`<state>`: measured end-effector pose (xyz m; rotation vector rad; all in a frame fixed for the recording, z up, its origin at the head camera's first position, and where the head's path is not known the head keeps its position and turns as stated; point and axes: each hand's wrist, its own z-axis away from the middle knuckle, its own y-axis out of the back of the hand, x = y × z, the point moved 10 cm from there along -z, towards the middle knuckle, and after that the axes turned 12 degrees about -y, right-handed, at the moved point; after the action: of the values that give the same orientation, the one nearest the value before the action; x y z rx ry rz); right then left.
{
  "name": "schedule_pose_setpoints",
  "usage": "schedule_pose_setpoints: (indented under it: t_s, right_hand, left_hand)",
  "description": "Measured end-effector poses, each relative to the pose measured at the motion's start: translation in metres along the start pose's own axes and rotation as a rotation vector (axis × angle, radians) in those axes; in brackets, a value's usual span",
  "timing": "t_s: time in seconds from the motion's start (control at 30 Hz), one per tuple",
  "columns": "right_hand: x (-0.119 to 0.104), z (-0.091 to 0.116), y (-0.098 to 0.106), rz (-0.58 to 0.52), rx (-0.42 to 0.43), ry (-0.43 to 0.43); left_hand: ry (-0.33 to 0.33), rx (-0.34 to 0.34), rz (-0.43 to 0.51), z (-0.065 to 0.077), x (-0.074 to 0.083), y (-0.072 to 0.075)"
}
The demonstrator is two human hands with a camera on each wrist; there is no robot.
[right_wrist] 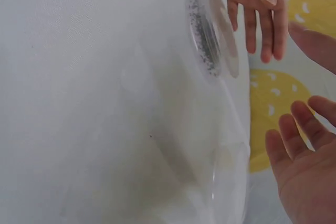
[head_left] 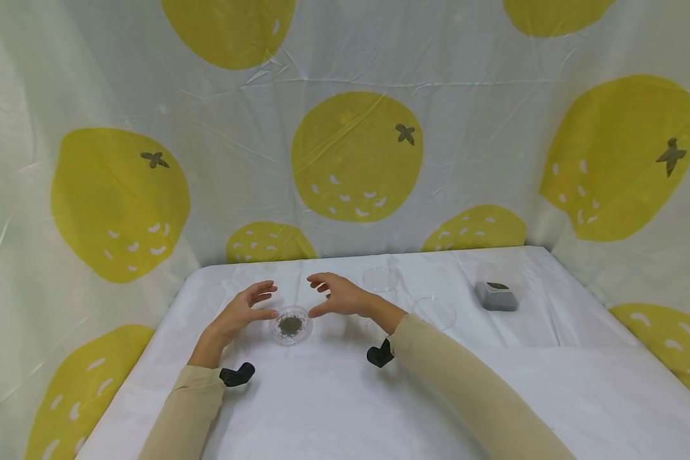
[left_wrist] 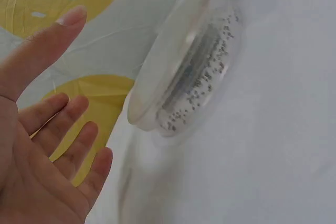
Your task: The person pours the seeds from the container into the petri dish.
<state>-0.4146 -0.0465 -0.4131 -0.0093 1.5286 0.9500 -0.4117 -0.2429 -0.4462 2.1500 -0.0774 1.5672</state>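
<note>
On the white table stands a clear petri dish (head_left: 291, 325) with dark granules, heaped in the middle and scattered toward its rim. A clear round lid (left_wrist: 167, 59) tops the dish in the left wrist view, its edge reaching past the dish wall. My left hand (head_left: 243, 311) is at the dish's left side, fingers spread and loosely bent, holding nothing. Opposite it, my right hand (head_left: 342, 297) hovers on the right, its thumb near the rim and its palm bare. In the right wrist view both hands show apart from the lidded dish, fingers extended.
Two clear round dish pieces (head_left: 434, 313) (head_left: 381, 279) lie to the right of my right hand. Farther right stands a clear plastic container (head_left: 497, 297) holding dark grey material. A lemon-print curtain (head_left: 236, 153) hangs behind and around the table.
</note>
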Motion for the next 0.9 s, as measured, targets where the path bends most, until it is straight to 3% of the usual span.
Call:
schedule_pose_setpoints:
  t_s: [0.27,0.5,0.73,0.9]
  right_hand:
    - [0.001,0.015,0.041,-0.011,0.046,-0.024]
    - [0.000,0.031,0.080,-0.026,0.087,0.008]
    - [0.012,0.054,0.120,-0.018,0.145,0.007]
    - [0.022,0.072,0.148,-0.008,0.188,-0.018]
  left_hand:
    - [-0.031,0.025,-0.041,-0.036,0.024,-0.005]
    - [-0.032,-0.014,-0.064,-0.062,0.034,-0.029]
    - [-0.009,-0.064,-0.011,-0.079,0.029,-0.056]
    - [0.011,-0.096,-0.045,-0.090,0.025,-0.072]
